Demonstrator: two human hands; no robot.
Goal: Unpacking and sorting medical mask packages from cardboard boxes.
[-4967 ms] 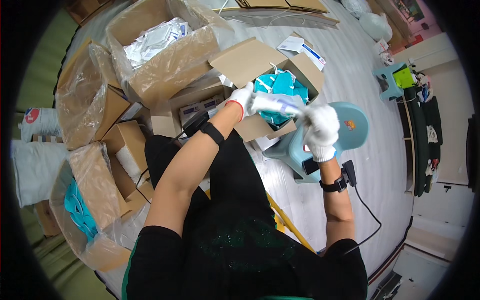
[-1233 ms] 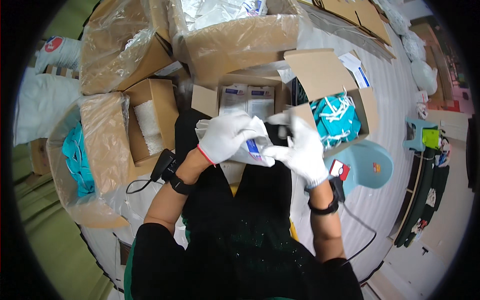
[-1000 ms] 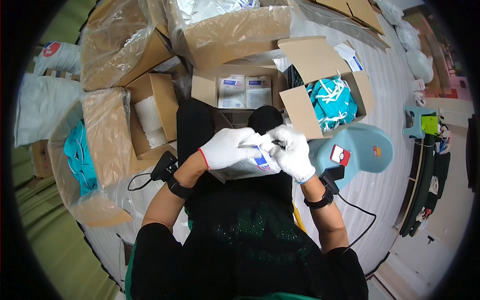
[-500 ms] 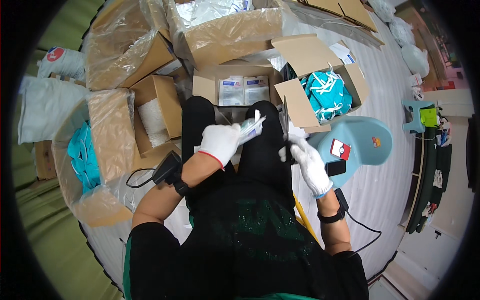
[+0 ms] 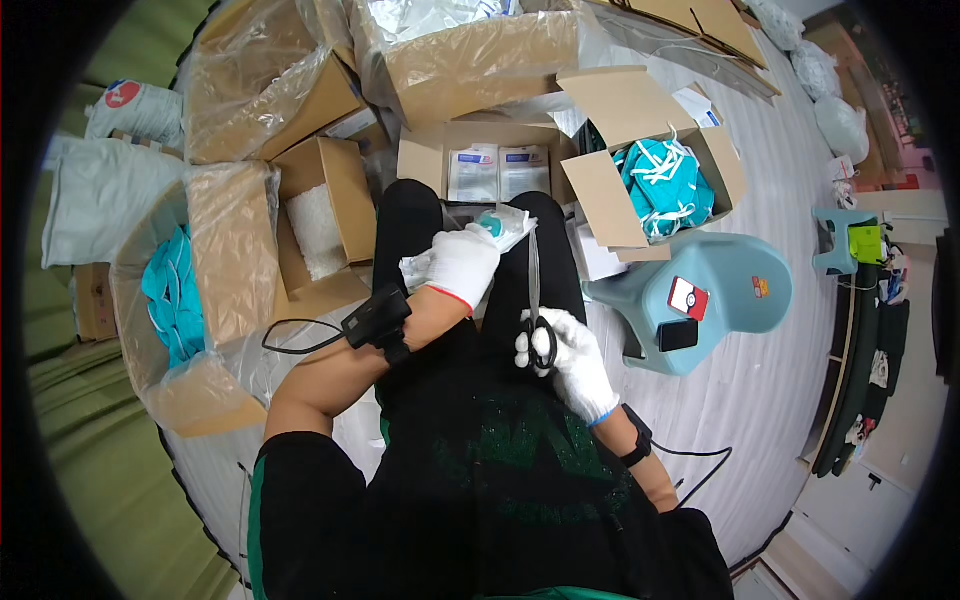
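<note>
Left hand [image 5: 462, 265] pinching clear packet [image 5: 497, 226] over lap; right hand [image 5: 565, 352] clutching scissors [image 5: 537, 300], blades pointing straight up toward packet's near edge.

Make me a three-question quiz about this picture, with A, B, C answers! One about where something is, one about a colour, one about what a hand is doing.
1. Where is the small box of teal masks?
A. ahead and to the person's right
B. behind the person
C. on the stool

2. What colour are the gloves on both hands?
A. black
B. white
C. yellow

3. What is the right hand doing?
A. resting flat on the floor
B. holding scissors by the handles
C. holding the phone

Answers:
1. A, the open cardboard box stands past the right knee, beside the pale blue stool.
2. B, both the right hand and the left hand wear white gloves.
3. B, its fingers are through the black handles, blades pointing up toward the clear packet that the left hand holds.
</note>
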